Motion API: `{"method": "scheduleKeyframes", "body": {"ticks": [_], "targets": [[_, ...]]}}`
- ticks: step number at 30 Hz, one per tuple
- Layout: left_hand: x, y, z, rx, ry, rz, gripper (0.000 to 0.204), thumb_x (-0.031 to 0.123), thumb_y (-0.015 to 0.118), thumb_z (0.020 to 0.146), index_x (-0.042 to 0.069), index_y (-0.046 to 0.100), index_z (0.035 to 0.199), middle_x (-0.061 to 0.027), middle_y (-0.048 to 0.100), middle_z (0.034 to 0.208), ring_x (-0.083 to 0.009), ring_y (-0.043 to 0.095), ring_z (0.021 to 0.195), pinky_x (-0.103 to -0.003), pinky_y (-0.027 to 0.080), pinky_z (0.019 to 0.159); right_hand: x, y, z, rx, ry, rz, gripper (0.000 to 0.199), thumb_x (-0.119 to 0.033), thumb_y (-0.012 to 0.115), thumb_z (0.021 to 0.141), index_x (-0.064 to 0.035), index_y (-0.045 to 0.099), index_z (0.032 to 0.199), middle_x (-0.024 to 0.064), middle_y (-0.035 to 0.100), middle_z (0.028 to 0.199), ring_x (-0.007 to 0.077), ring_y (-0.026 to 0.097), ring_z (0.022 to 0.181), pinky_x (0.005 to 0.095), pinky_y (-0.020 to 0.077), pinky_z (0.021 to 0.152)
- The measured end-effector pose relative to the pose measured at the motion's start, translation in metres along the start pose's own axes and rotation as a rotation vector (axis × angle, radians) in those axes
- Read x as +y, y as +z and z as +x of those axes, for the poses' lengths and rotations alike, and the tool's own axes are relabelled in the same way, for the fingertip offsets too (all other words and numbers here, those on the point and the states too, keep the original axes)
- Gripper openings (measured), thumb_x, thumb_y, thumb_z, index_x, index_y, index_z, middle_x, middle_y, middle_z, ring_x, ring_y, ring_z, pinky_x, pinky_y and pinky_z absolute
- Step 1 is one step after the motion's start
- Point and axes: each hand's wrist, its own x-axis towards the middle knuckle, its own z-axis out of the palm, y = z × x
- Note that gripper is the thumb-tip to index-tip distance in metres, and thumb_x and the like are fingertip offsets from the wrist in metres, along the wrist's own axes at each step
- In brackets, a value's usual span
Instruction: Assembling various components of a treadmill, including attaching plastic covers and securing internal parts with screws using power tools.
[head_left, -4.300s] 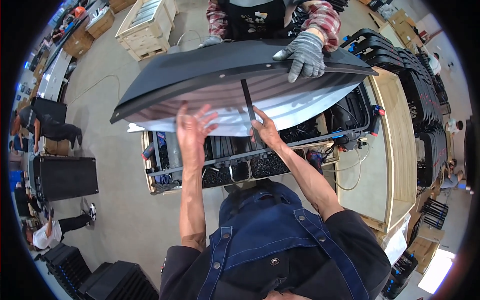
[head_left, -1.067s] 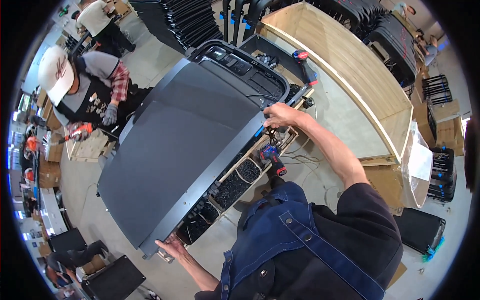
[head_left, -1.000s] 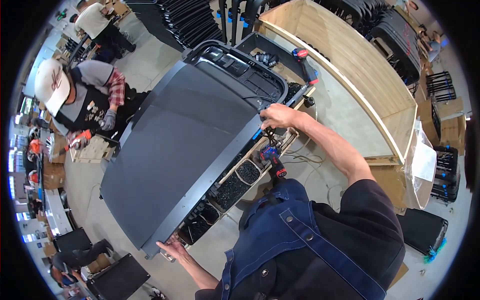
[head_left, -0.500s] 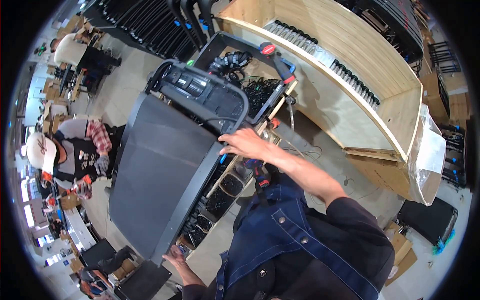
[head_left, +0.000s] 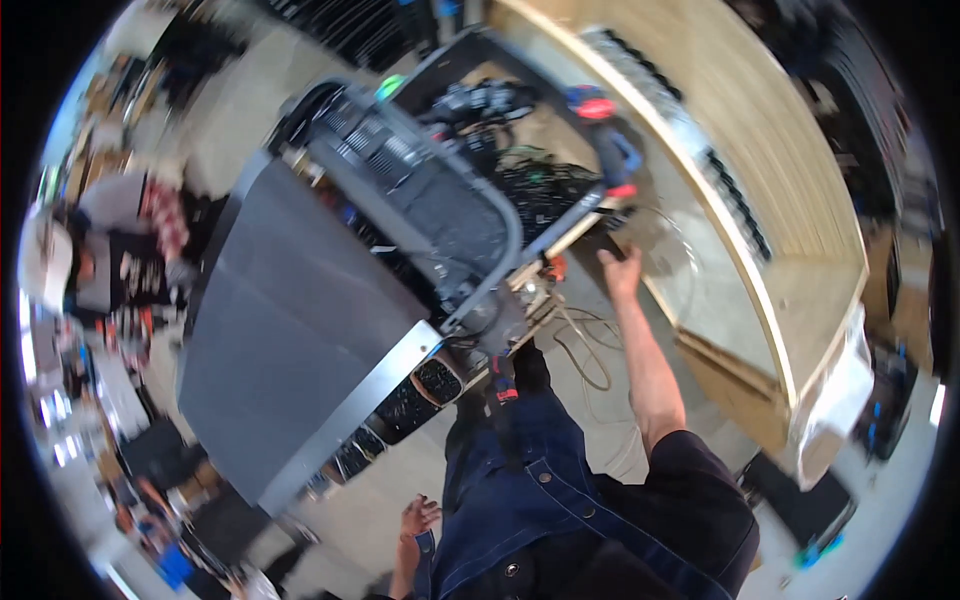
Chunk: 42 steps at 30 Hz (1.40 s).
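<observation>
A treadmill with a dark grey belt lies across the workbench on my left, its motor compartment uncovered at the far end. My right hand reaches out past the bench edge, fingers apart and nothing in them. Just beyond it, a red and black cordless power tool rests at the side of a dark parts crate. Low beside my apron, my left hand hangs away from the treadmill, fingers loosely spread and holding nothing. Another tool with red parts sits near my waist.
Small bins of dark hardware line the bench's near side. To the right stands a large wooden crate holding rows of clear, black-topped parts. A cable loops on the floor. Across the bench is a co-worker in a cap and apron.
Both my hands have left the treadmill's side rail. The right hand has moved right, towards the power tool, and the left has drawn back beside my body. The view has shifted and blurred.
</observation>
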Motion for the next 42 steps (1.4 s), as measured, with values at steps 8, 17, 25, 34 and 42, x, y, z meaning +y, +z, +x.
{"method": "scheduleKeyframes", "body": {"ticks": [8,17,25,34,42], "targets": [[0.041,0.044,0.052,0.207,0.092,-0.032,0.047,0.045,0.062,0.098,0.004,0.062,0.121,-0.0081,0.071,0.102,-0.0158,0.068,0.082,-0.030,0.056,0.069,0.095,-0.030,0.193,-0.370,0.310,0.402,0.041,0.001,0.075,0.083,-0.0057,0.066,0.122,0.0078,0.070,0.114,0.0207,0.068,0.099,0.0326,0.0545,0.088],[0.050,-0.054,0.099,0.676,0.413,-0.036,0.031,0.030,0.065,0.092,0.000,0.072,0.099,-0.0097,0.073,0.083,-0.0173,0.069,0.075,-0.034,0.054,0.065,-0.042,-0.092,0.028,-0.260,-0.028,0.076,0.035,-0.014,0.080,0.084,0.0068,0.068,0.109,0.0108,0.069,0.107,0.0192,0.066,0.093,0.0339,0.0552,0.088],[0.157,-0.090,0.181,0.848,0.387,0.637,0.030,0.031,0.068,0.086,0.007,0.067,0.104,-0.0183,0.072,0.100,-0.0379,0.071,0.093,-0.049,0.057,0.079,-0.203,-0.197,-0.180,-0.172,-0.283,0.355,0.030,-0.016,0.072,0.091,-0.0022,0.056,0.112,0.0110,0.061,0.102,0.0234,0.064,0.090,0.0398,0.0582,0.085],[0.102,-0.122,0.198,0.762,0.364,0.680,0.036,0.026,0.079,0.076,0.008,0.066,0.104,-0.0163,0.073,0.106,-0.0342,0.071,0.102,-0.045,0.058,0.086,-0.250,-0.125,-0.374,-0.398,-0.096,0.428,0.027,-0.015,0.073,0.086,0.0038,0.061,0.101,0.0143,0.068,0.088,0.0255,0.068,0.084,0.0393,0.0565,0.084],[0.102,-0.142,0.199,0.712,0.721,0.863,0.021,0.019,0.076,0.076,0.004,0.073,0.091,-0.0212,0.073,0.092,-0.0390,0.072,0.090,-0.045,0.058,0.078,-0.285,-0.059,-0.442,-0.773,-0.173,0.670,0.030,-0.006,0.069,0.078,-0.0051,0.055,0.104,0.0169,0.065,0.105,0.0273,0.069,0.093,0.0428,0.0549,0.088]]}}
